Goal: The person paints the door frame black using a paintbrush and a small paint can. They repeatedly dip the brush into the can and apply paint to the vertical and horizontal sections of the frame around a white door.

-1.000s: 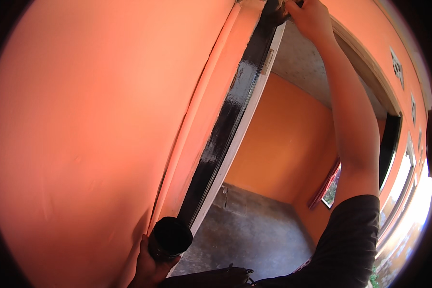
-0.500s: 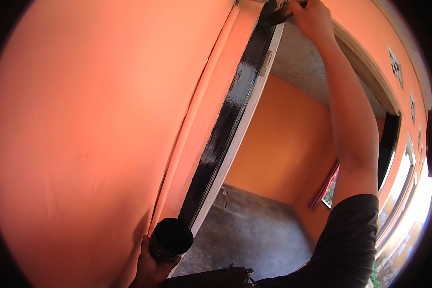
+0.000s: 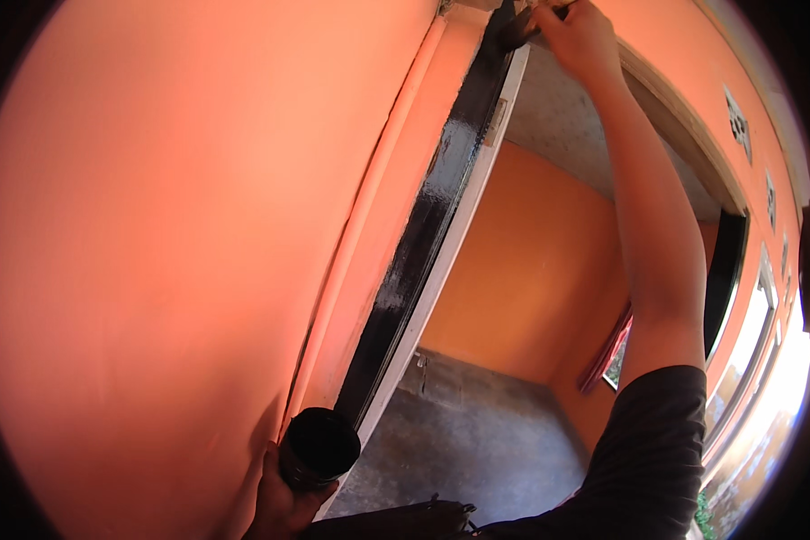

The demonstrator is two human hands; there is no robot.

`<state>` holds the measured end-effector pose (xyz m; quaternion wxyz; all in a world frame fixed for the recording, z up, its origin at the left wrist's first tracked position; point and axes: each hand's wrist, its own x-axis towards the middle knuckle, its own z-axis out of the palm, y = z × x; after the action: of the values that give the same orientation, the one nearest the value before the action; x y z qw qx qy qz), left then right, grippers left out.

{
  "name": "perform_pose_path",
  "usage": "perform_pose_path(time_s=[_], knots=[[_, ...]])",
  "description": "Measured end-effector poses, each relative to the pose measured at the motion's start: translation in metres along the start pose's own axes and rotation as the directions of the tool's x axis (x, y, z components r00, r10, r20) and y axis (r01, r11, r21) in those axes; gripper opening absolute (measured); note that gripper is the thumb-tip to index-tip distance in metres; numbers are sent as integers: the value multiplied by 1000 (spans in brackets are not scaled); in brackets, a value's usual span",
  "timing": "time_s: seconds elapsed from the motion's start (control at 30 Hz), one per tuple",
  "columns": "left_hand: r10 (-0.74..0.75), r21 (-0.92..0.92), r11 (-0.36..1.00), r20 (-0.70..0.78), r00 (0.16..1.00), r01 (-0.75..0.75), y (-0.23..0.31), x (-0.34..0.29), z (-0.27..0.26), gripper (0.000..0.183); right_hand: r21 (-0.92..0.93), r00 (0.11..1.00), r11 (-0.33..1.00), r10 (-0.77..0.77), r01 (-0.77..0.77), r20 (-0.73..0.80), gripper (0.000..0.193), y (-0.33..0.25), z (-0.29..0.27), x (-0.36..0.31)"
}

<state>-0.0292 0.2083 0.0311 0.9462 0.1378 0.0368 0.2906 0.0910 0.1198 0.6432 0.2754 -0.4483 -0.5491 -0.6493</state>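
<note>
Your right hand is edging the brush toward the frame's top corner, fist closed on its light, paint-slick handle; left hand is gripping the open can by its wall.

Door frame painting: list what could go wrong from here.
1. The right hand works the brush overhead at the top of the door frame; black paint could drip down onto the raised arm.
2. The left hand holds the open paint can low, against the orange wall; a tilt could spill or smear black on it.
3. The glossy black strip looks wet; a sleeve brushing it could smudge it.
</note>
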Motion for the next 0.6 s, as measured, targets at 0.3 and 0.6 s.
perform_pose_path(time_s=[0.3, 0.6], knots=[[-18, -57, 998, 72, 997, 23, 1, 1, -2, 69, -30, 999, 1000, -6, 5, -47, 22, 9, 7, 1], [-16, -36, 999, 40, 999, 17, 1, 0, 0, 70, 99, 998, 994, 49, -53, 46, 24, 6, 12, 4]])
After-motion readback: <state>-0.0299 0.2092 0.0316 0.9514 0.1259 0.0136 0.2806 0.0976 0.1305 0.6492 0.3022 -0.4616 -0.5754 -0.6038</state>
